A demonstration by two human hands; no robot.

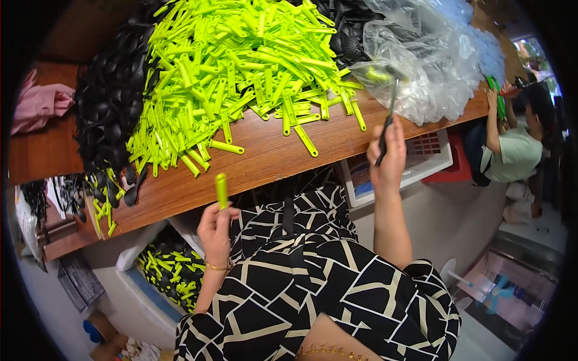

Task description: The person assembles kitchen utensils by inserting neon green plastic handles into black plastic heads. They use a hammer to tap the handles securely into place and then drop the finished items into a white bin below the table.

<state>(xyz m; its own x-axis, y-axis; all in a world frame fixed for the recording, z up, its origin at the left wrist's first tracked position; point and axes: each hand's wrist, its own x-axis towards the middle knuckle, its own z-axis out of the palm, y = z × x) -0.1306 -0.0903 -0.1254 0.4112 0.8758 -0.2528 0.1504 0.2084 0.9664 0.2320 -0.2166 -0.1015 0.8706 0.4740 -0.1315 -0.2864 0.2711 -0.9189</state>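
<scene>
My left hand (215, 230) pinches one lime-green plastic handle (222, 191), held upright just off the table's front edge. My right hand (388, 150) is closed round the black grip of a hammer (391, 107). Its grey shaft points up and away, and its blurred crosswise head, apparently yellow-green at one end, is in front of clear plastic. A large heap of similar lime-green handles (241, 60) covers the middle of the wooden table (271, 147), with a few lying loose near the edge.
Black perforated utensil parts (111, 90) are piled at the left. Clear plastic bags (421, 66) lie at the right. Below are a box of black and lime-green pieces (171, 265) and a white plastic basket (442, 155). Another person (518, 150) works at the far right.
</scene>
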